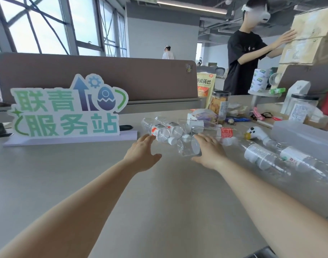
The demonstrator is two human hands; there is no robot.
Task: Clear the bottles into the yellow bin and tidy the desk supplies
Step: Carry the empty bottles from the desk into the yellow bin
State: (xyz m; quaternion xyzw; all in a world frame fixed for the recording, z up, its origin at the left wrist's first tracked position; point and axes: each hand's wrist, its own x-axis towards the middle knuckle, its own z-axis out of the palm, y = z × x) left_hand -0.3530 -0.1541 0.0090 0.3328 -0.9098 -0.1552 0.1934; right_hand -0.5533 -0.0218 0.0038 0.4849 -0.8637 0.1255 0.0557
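Several empty clear plastic bottles [165, 130] with red-and-white labels lie in a heap on the grey desk [85, 174]. My left hand [142, 155] reaches toward the heap with relaxed fingers, its fingertips at the nearest labelled bottle. My right hand [209, 151] lies against a small crushed clear bottle [188, 148], fingers extended along its far side. Two larger clear bottles [267, 157] lie to the right. No yellow bin is in view.
A green-and-white foam sign [66, 108] stands at the left before a brown divider [103, 75]. Snack jars [219, 106], a yellow snack bag [205, 86], a white game controller [256, 132] and a translucent box [305, 135] crowd the right. A person in black [243, 58] handles cardboard boxes [312, 34] behind.
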